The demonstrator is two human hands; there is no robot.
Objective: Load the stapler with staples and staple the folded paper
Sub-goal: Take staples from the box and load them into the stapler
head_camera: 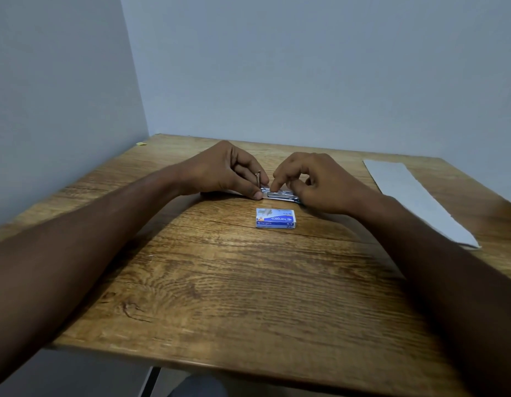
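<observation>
Stapler point(280, 194) on the surface point(248, 282), staple box point(275, 218) just nearer.
Left hand point(228, 170) pinches its left end; right hand point(314, 181) grips its right end.

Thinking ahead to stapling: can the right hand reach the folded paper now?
Probably yes: the folded paper lies just right of the right hand, bare table between; that hand is busy at the stapler.

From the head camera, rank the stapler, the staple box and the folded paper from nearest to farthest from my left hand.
1. stapler, gripped by the left hand itself.
2. staple box, just in front, toward the person.
3. folded paper, far off on the right.
</observation>
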